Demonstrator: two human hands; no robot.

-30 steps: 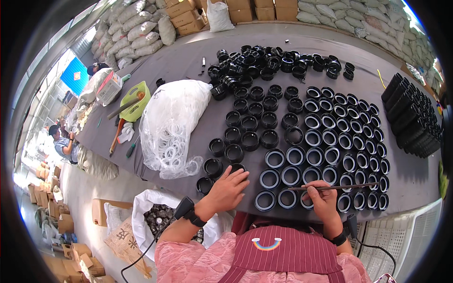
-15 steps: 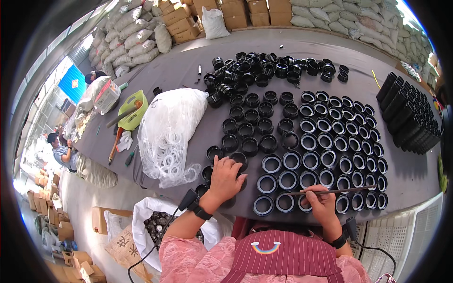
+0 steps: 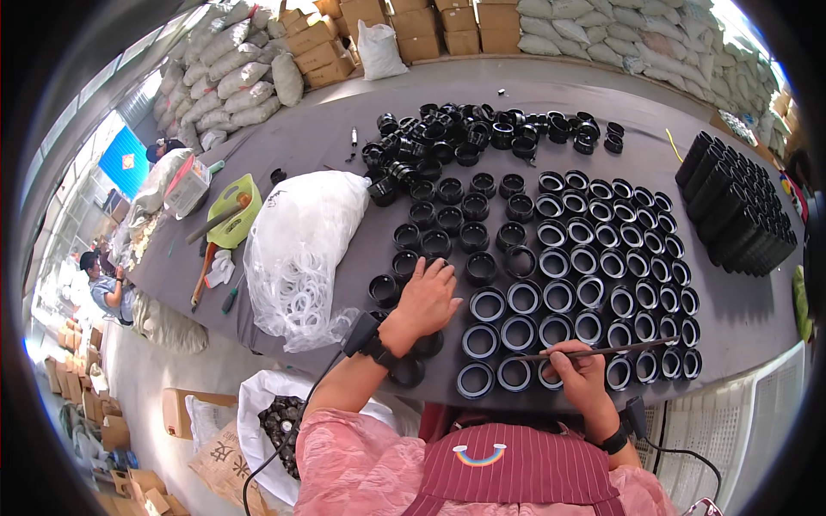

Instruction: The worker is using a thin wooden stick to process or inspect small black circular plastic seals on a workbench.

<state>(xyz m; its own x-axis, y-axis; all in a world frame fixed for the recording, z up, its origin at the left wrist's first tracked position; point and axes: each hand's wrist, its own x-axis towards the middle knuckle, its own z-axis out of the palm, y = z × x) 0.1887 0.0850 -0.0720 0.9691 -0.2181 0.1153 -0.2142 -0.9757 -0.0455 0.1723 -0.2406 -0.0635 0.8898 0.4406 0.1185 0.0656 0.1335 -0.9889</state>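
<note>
My left hand (image 3: 422, 301) reaches over the near end of the block of plain black rings (image 3: 441, 244), fingers stretched out and thumb apart. Its fingertips lie at a black ring that they mostly cover; any contact is hidden. In my right hand (image 3: 578, 371) is a thin dark stick (image 3: 637, 346), held level above the nearest rows of black rings with white inner rims (image 3: 517, 332). These stand in rows on the grey-covered table (image 3: 301, 142). To the left of my hands lies a clear plastic bag of white rings (image 3: 303, 284).
Loose black rings (image 3: 469, 133) are heaped at the back. Stacked black cylinders (image 3: 736, 206) stand at the right. On the left are a green basket (image 3: 234, 225), a screwdriver (image 3: 230, 298) and a white tub (image 3: 186, 191). A white sack (image 3: 258, 404) of dark parts stands below the front edge.
My left hand has moved away from me, slightly right, across the plain black rings. The right hand keeps the stick in nearly the same place. The whole view has shifted slightly.
</note>
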